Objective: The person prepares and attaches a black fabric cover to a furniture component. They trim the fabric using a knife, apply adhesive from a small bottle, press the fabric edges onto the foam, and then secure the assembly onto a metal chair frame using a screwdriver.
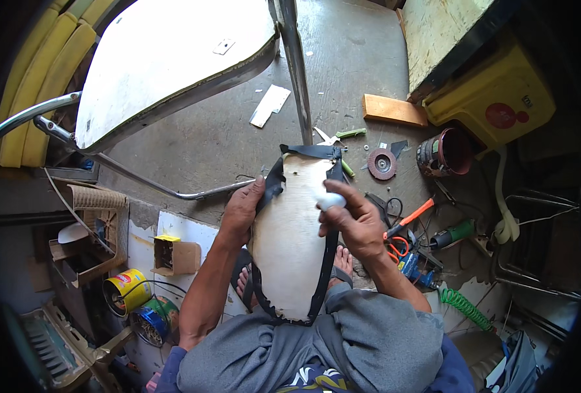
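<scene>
A long pale wooden panel (pixel 290 242) stands tilted between my knees, with black fabric (pixel 326 272) folded over its edges. It looks like the back of a chair pad. My left hand (pixel 241 208) grips its left edge, thumb near the rim of the fabric. Over the upper right part of the panel, my right hand (pixel 357 219) pinches a small white rounded object (pixel 330 200). That object is blurred, and its kind cannot be made out. Whether it touches the panel does not show.
A metal-framed chair with a white writing board (pixel 179 65) stands ahead on the left. On the floor at right lie a flap disc (pixel 382 164), a wooden block (pixel 395 110), an orange-handled tool (pixel 409 219) and a green coiled hose (pixel 466 308). Tins (pixel 128 291) stand at left.
</scene>
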`<state>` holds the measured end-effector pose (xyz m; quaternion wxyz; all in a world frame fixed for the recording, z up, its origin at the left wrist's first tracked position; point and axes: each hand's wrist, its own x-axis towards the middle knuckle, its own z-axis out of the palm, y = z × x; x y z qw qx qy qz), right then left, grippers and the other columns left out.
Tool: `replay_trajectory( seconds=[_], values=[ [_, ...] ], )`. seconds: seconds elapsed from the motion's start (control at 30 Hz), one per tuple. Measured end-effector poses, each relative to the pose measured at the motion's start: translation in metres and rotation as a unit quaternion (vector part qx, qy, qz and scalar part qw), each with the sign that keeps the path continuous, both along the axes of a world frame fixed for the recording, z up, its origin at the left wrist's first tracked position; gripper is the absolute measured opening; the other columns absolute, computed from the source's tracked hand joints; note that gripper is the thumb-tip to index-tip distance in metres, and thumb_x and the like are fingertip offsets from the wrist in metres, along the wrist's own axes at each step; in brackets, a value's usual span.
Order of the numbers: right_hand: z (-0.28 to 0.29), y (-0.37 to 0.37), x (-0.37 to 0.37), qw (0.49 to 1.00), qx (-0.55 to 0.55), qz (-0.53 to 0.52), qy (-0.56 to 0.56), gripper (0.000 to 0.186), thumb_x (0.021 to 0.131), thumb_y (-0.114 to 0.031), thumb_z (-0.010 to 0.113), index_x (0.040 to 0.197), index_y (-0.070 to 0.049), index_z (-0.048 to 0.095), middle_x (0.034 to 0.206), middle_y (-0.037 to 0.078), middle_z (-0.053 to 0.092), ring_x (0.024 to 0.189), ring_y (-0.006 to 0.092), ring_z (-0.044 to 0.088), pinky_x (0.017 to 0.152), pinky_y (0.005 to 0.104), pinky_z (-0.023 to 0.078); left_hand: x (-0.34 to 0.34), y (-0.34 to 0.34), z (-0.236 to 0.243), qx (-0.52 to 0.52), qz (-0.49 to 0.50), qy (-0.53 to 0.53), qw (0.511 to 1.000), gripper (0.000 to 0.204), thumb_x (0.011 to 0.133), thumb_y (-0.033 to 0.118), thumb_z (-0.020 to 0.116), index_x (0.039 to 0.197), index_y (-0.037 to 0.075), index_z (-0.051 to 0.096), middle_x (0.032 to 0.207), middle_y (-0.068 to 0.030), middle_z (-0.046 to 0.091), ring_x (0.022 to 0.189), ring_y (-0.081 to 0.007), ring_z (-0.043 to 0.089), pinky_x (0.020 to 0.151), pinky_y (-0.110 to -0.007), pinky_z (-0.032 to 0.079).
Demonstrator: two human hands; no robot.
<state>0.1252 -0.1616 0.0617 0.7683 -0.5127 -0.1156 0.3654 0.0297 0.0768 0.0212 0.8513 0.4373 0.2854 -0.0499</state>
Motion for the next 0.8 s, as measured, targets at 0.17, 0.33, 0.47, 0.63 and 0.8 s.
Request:
replay_trajectory(
  seconds=[0.17,0.33,0.47,0.63,0.8],
  values=[
    [0.000,0.009,-0.011,0.957,-0.172,0.080,-0.221,0.034,0.098,-0.021,0.072,0.126,-0.001,0.069,0.107,0.014,0.074,0.096,0.0135,0.070,0.077,0.0313,0.057,-0.008,-0.013,-0.009,-0.089,0.069,-0.017,0.994,0.054,0.111,0.044,0.043,0.125,-0.003,0.065,0.118,-0.0120,0.072,0.107,-0.0178,0.067,0.098,-0.034,0.052],
    [-0.021,-0.001,-0.022,0.985,-0.104,0.087,-0.109,0.032,0.098,-0.021,0.069,0.122,0.000,0.065,0.103,0.012,0.072,0.097,0.0183,0.069,0.089,0.0338,0.053,-0.024,-0.038,-0.027,-0.212,0.019,-0.088,0.973,0.055,0.113,0.043,0.035,0.142,0.001,0.055,0.138,-0.0144,0.064,0.124,-0.0239,0.062,0.109,-0.042,0.047],
    [-0.089,-0.011,-0.037,0.988,0.044,0.028,0.148,0.031,0.099,-0.015,0.062,0.128,-0.004,0.057,0.097,0.009,0.068,0.089,0.0188,0.066,0.098,0.0418,0.053,-0.023,-0.049,-0.051,-0.111,0.039,-0.041,0.992,0.054,0.113,0.041,0.033,0.146,0.002,0.052,0.139,-0.0135,0.062,0.125,-0.0230,0.061,0.111,-0.040,0.047],
    [-0.126,0.003,-0.040,0.967,0.061,-0.003,0.246,0.033,0.099,-0.013,0.063,0.128,0.000,0.057,0.097,0.009,0.068,0.089,0.0208,0.069,0.100,0.0444,0.055,-0.029,-0.028,-0.079,-0.138,0.037,-0.006,0.990,0.055,0.113,0.042,0.032,0.148,0.002,0.048,0.141,-0.0157,0.061,0.127,-0.0254,0.061,0.111,-0.041,0.048],
    [-0.132,0.006,-0.036,0.977,-0.010,0.042,0.211,0.033,0.099,-0.013,0.063,0.127,0.002,0.057,0.099,0.012,0.069,0.094,0.0219,0.071,0.091,0.0342,0.056,-0.047,-0.025,-0.111,-0.173,0.041,0.004,0.984,0.056,0.113,0.043,0.032,0.145,0.001,0.051,0.134,-0.0171,0.065,0.119,-0.0270,0.066,0.105,-0.041,0.053]
  ],
)
